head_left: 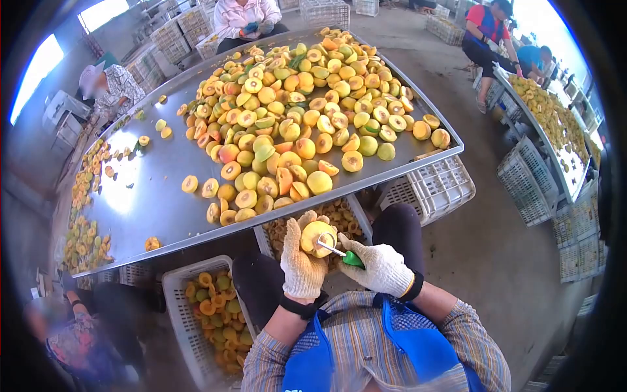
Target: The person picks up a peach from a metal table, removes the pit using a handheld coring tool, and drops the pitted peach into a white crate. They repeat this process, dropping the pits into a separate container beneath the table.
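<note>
My left hand (300, 266), in a stained white knit glove, is closed around a yellow peach half (312, 234). The right hand (384, 269), gloved the same way, grips a pitting tool (353, 260) by its green handle. The tool's metal loop end rests against the face of the fruit, which is partly covered by my fingers. Both hands are just in front of the metal table's near edge, above a crate (360, 219) of fruit pieces. Beyond them, halved peaches (287, 140), many with stones in them, are heaped on the table (153, 209).
A white crate (171, 294) of peach halves stands on the floor by my left leg. Another crate (450, 189) sits under the table's right corner. People work around this table, and a second fruit-covered table (545, 111) stands at right. Stacked crates (170, 42) line the back.
</note>
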Available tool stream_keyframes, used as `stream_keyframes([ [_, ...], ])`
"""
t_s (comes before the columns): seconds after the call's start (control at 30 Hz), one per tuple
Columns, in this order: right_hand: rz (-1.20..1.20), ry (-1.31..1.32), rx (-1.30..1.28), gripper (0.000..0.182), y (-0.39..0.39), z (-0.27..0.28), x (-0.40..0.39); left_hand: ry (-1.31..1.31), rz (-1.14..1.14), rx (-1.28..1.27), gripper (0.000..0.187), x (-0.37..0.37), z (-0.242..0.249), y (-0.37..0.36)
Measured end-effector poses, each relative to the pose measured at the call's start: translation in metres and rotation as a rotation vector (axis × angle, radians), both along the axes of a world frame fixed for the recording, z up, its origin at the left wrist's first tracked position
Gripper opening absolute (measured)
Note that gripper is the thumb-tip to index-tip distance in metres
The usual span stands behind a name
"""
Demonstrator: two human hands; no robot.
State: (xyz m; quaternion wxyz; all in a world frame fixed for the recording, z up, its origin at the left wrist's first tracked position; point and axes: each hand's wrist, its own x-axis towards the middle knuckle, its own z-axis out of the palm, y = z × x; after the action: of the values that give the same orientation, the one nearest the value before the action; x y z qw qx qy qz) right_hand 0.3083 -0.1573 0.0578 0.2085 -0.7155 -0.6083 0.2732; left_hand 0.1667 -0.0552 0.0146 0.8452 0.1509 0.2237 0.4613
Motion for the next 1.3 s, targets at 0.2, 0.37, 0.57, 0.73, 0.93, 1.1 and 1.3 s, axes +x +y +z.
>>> stream_keyframes([
  [0.2, 0.027, -0.073, 0.025, 0.061, -0.002, -0.017, 0.000, -0.039, -0.015, -0.012, 0.049, 0.001, 0.003, -0.008],
  [0.37, 0.033, -0.035, -0.048, 0.051, -0.003, -0.012, 0.001, -0.031, -0.014, -0.073, 0.048, 0.006, 0.005, -0.014],
  [0.57, -0.020, 0.047, -0.048, 0.028, -0.007, -0.043, -0.004, 0.085, 0.014, -0.179, 0.051, 0.014, -0.004, -0.019],
  [0.73, 0.035, 0.071, -0.101, 0.027, -0.003, -0.042, 0.002, 0.148, 0.002, -0.141, 0.054, 0.016, 0.003, -0.018],
  [0.93, 0.045, 0.055, -0.074, 0.027, -0.002, -0.041, 0.001, 0.216, -0.015, -0.042, 0.053, 0.016, 0.013, -0.014],
  [1.1, 0.020, 0.190, -0.080, 0.023, -0.007, -0.051, -0.009, 0.323, -0.015, 0.015, 0.050, 0.018, 0.023, -0.014],
  [1.3, 0.126, 0.152, -0.123, 0.025, -0.003, -0.055, 0.004, 0.544, -0.061, 0.178, 0.051, 0.017, 0.025, -0.013],
])
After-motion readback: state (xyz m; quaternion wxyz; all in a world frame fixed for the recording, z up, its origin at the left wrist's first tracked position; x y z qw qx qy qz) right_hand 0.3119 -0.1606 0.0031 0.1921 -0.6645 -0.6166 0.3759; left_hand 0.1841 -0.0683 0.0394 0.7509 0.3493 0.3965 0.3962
